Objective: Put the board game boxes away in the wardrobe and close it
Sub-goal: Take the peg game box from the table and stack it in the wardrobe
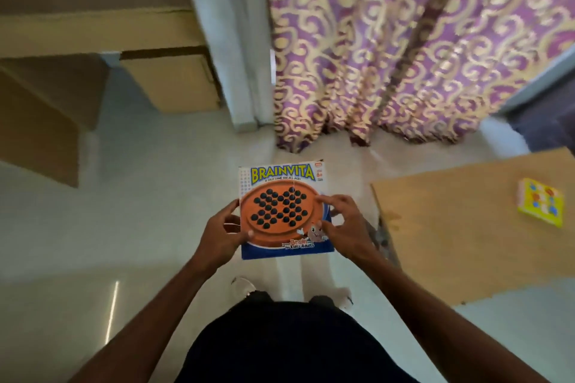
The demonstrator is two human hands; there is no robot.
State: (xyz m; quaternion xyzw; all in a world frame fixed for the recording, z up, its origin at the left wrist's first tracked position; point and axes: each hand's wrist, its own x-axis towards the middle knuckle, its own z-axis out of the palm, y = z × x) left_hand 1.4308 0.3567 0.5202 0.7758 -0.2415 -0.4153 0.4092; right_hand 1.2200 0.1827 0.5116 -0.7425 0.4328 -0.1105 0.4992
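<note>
Head view, one item in hand.

Item: Brainvita box (pixel 284 211), flat and square, lid up, title reading away from the person. It is carried level in the air over the floor, in front of the body and left of the tabletop, touching neither.

Hold: left hand (pixel 222 233) has its grip closed on the left edge, thumb on the lid and fingers beneath. Right hand (pixel 345 227) has its grip arched over the right edge, fingertips pressing the lid; its underside is hidden. Two opposed grips likely keep the loose pieces from sliding.

Outstanding: yellow game box (pixel 540 202), lying flat on the wooden tabletop (pixel 451 242), well apart from both hands and probably next to collect.

Room: pale glossy floor (pixel 140 227); purple-and-gold curtain (pixel 404 40) ahead; cardboard cartons (pixel 174 81) at left. No wardrobe can be identified here.
</note>
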